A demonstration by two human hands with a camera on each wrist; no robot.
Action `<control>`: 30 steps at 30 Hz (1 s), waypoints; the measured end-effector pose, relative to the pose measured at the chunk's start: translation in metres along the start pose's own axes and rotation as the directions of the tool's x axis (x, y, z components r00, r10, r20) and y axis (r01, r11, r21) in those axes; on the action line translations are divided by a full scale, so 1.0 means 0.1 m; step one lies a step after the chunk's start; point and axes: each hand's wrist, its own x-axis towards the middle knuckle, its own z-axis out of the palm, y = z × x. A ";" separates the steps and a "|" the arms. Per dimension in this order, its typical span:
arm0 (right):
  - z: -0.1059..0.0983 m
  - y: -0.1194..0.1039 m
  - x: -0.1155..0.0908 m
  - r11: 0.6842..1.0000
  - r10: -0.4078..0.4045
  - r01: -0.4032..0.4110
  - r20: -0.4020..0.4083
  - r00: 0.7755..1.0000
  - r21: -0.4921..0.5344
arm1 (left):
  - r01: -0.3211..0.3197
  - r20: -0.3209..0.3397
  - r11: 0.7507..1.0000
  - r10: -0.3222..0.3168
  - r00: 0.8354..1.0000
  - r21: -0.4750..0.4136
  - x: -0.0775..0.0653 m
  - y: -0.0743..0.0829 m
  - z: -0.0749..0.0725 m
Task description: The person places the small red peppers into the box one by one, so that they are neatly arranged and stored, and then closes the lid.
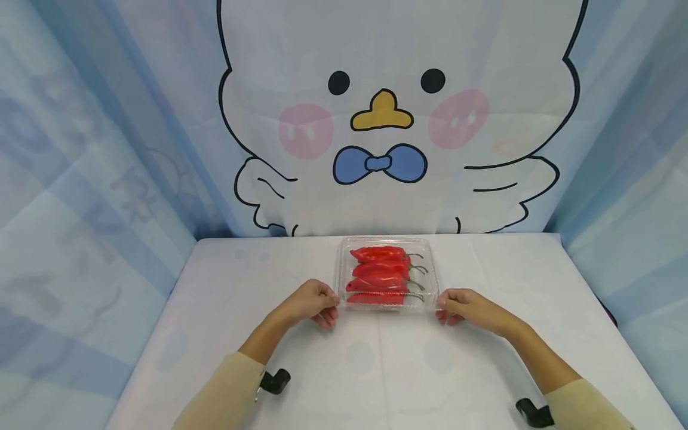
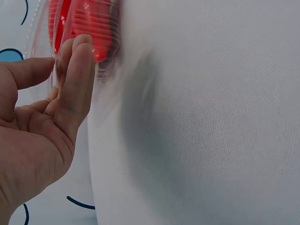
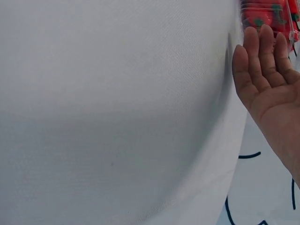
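Observation:
A clear plastic box (image 1: 424, 246) holds several long red peppers (image 1: 380, 269), laid in a stack of rows with their green stems to the right. My left hand (image 1: 313, 303) is at the near left corner. In the left wrist view its thumb and fingers pinch the thin rim of the box (image 2: 42, 42). At the near right corner, my right hand (image 1: 466, 309) pinches the edge between thumb and index finger. The right wrist view has its other fingers (image 3: 266, 54) stretched out beneath the box edge, with the thumb hidden.
A white cloth (image 1: 398, 370) covers the table. Right behind the box hangs a curtain (image 1: 384, 209) printed with a cartoon bird, and blue curtains (image 1: 70, 239) close in both sides. Black wrist mounts (image 1: 276, 381) stick out from both sleeves.

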 end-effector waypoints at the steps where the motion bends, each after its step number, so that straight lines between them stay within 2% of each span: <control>1: 0.00 0.00 0.00 1.000 0.005 -0.005 0.000 1.000 0.003 | 0.000 0.001 1.000 0.000 1.000 0.002 0.00 0.00 0.00; 14: 0.01 -0.01 0.00 0.999 -0.017 0.016 0.023 1.000 0.034 | -0.015 0.017 1.000 0.014 1.000 0.016 0.02 -0.02 0.00; 30: 0.03 -0.03 0.03 0.998 -0.005 0.003 0.036 0.999 0.067 | -0.009 0.011 1.000 0.009 1.000 0.007 0.01 -0.01 0.01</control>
